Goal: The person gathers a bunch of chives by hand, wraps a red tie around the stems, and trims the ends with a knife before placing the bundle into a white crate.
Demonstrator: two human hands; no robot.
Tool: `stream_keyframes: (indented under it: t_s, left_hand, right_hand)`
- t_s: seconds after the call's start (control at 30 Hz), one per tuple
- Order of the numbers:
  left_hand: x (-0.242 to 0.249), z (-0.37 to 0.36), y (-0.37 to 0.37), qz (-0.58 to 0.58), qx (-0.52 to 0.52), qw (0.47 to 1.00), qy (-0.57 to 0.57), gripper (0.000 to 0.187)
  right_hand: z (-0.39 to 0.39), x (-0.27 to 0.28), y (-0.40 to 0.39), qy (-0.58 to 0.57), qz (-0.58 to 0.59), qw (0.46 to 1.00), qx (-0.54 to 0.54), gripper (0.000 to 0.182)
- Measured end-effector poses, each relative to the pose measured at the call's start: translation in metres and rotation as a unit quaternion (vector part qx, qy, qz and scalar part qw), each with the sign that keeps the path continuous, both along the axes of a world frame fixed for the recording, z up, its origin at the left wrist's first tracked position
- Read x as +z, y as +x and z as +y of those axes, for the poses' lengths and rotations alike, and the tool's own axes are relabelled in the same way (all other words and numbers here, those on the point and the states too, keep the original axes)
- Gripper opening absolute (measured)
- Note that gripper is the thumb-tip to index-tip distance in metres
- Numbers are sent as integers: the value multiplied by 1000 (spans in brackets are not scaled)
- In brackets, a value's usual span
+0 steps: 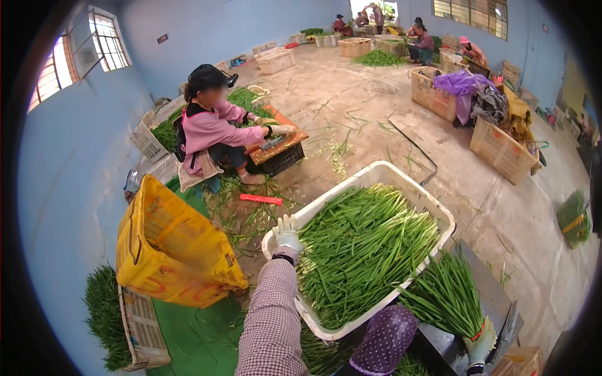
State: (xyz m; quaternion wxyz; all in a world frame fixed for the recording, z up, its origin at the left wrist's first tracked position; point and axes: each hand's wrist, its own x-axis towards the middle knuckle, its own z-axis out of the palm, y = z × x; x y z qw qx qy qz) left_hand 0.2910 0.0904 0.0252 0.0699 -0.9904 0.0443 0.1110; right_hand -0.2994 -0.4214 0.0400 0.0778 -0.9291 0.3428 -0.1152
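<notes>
The white crate point(433, 203) of green chives point(360, 250) lies tilted just ahead of both hands, already heaped nearly to its rim with long stalks laid roughly in one direction; by that heap, most of the filling looks done, with only a thin band of room left along the walls.

Far to the left of the left hand, a yellow crate point(172, 247) stands tipped on its side on a green mat point(194, 338), blurred and apparently empty as far as its open face shows. Below it a flat white basket point(143, 332) lies beside a loose pile of greens point(101, 313) not yet crated.

The left hand point(288, 233), gloved, with a checked sleeve point(271, 319) behind it, rests on the near left corner of the white crate, fingers curled over the rim in a grip on it.

Beyond that hand, a person in a pink jacket point(210, 128) sits at a low orange table point(279, 143), working on more stalks, with trimmings scattered over the concrete floor point(351, 106) around.

To the right, the right hand point(481, 343), also gloved, is closed around the base of a tied bunch of chives point(446, 294), held just beside the crate's right wall and not yet in it.

Further right of it, wooden crates point(501, 150) stand well apart.
</notes>
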Motion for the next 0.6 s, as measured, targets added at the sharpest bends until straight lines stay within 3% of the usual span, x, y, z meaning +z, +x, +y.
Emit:
stream_keyframes:
  t_s: [0.43, 0.6]
  left_hand:
    - [1, -2, -2, 13, -7, 1000, -13, 133]
    - [-4, 0, 2, 9, -8, 1000, -13, 135]
  right_hand:
    - [-9, -13, -9, 5, 10, 1000, -2, 122]
    - [-7, -13, -9, -9, -14, 1000, 7, 116]
